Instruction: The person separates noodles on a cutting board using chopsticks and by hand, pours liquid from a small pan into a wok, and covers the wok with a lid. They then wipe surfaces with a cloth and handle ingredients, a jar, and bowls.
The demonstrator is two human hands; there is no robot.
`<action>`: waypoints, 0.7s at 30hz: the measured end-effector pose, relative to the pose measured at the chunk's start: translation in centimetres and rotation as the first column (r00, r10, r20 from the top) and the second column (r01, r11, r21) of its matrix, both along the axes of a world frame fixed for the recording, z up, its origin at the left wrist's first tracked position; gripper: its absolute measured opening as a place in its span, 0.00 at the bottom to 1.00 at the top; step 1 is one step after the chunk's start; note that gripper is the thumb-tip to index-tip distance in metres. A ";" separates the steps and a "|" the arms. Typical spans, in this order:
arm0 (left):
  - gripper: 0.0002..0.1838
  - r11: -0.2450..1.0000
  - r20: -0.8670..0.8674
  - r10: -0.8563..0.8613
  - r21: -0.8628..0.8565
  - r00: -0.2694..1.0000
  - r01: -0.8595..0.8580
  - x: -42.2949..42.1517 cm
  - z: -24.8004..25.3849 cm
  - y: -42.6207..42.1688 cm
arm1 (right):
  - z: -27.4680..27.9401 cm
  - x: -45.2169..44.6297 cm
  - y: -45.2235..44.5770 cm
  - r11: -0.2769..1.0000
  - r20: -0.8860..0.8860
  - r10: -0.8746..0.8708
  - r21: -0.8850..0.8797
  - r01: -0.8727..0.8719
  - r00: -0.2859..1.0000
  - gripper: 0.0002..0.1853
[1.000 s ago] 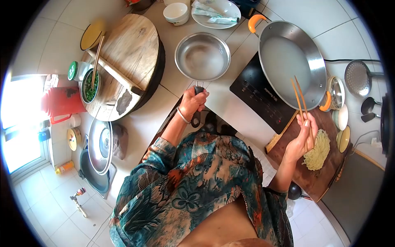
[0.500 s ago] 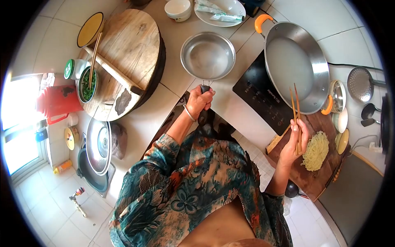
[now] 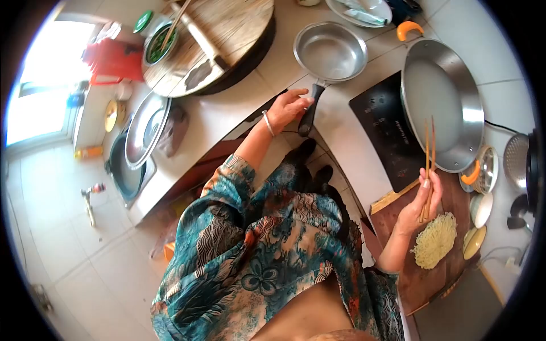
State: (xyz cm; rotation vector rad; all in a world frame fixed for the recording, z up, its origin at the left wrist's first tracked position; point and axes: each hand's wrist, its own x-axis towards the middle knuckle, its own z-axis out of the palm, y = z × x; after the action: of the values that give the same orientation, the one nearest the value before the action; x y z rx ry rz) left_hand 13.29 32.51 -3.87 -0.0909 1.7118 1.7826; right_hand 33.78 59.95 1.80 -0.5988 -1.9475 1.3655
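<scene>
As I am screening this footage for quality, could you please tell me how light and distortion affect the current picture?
Head view: the window is blown out to white; head view: bright glare on the wok's inner wall; head view: wide-lens distortion bows the hob's edge, with black picture corners.

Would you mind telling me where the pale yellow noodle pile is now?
In the head view, the pale yellow noodle pile lies at the lower right on the brown wooden board, just below the right hand holding light wooden chopsticks.
</scene>
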 end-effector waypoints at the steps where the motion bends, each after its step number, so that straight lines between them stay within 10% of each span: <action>1: 0.24 0.996 -0.009 0.089 -0.025 0.996 -0.090 1.1 0.2 -1.6 | 0.0 0.1 0.1 1.000 -0.004 0.022 0.010 -0.022 1.000 0.12; 12: 0.27 0.520 -0.051 0.854 0.114 0.518 -0.847 13.5 3.3 -23.5 | 0.5 1.8 0.2 0.989 0.016 0.085 0.118 -0.086 0.996 0.13; 18: 0.55 0.388 -0.110 0.921 0.162 0.374 -0.907 12.7 2.8 -29.9 | -1.5 1.4 1.9 0.984 0.016 -0.003 0.179 0.000 1.000 0.14; 21: 0.53 0.328 -0.020 0.943 0.214 0.331 -0.920 10.6 2.6 -31.3 | -2.1 0.7 2.7 0.985 0.027 -0.052 0.169 0.047 0.998 0.14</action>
State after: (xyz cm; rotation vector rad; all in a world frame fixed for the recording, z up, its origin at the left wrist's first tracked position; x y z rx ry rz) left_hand 23.86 1.25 -1.28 -1.1595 1.6873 2.8123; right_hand 34.49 62.64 -0.31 -0.5865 -2.0351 1.1535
